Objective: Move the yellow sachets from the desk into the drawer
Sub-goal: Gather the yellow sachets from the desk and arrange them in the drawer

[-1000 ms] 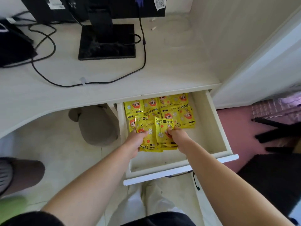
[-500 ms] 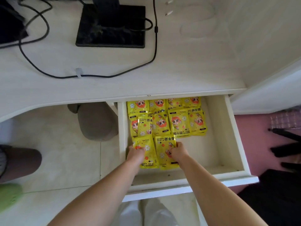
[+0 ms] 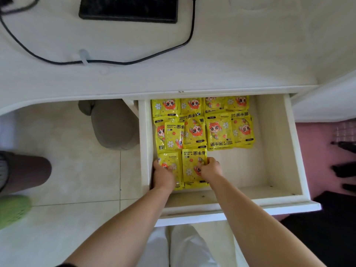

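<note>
The white drawer (image 3: 289, 151) stands pulled out under the desk (image 3: 212, 64). Several yellow sachets (image 3: 219, 130) with a cartoon face lie in rows in its back left part. Two small stacks sit nearer the front left. My left hand (image 3: 162, 175) lies on the left stack (image 3: 170, 160), fingers curled at its edge. My right hand (image 3: 210, 167) pinches the right side of the right stack (image 3: 193, 163). No sachets show on the desk top.
A black monitor base (image 3: 128, 8) and a black cable (image 3: 134, 61) lie on the desk. A grey stool (image 3: 113, 126) stands under the desk left of the drawer. Someone's leg and green shoe (image 3: 13, 211) are at the far left. The drawer's right half is bare.
Both hands have lowered the two stacks of sachets onto the drawer floor at the front left. The view has shifted closer over the drawer.
</note>
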